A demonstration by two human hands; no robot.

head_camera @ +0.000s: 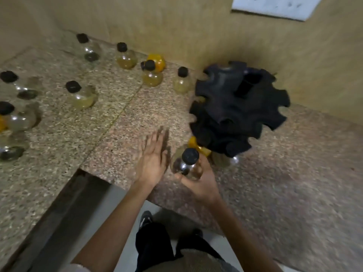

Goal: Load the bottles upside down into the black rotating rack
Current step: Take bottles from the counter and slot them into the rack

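r hand [198, 183] grips bottle [186, 163] nr black rack [235, 108]; l hand [153, 160] flat, released; speckled stone counter [117, 118], tan wall [157, 26].

Head view. The right hand [200, 183] gripped a clear bottle [186, 165] by its body, its black cap [190, 155] turned towards the camera, just in front of the black rotating rack [235, 107]. The left hand [152, 160], fingers straight and motion-blurred, hovered beside the bottle above the speckled stone counter [121, 118]. An orange bottle [198, 148] showed at the rack's lower tier, partly hidden. Other black-capped bottles [125, 57] stood upright to the left, several holding yellowish liquid. A white sheet [275, 6] hung on the tan wall [176, 20].
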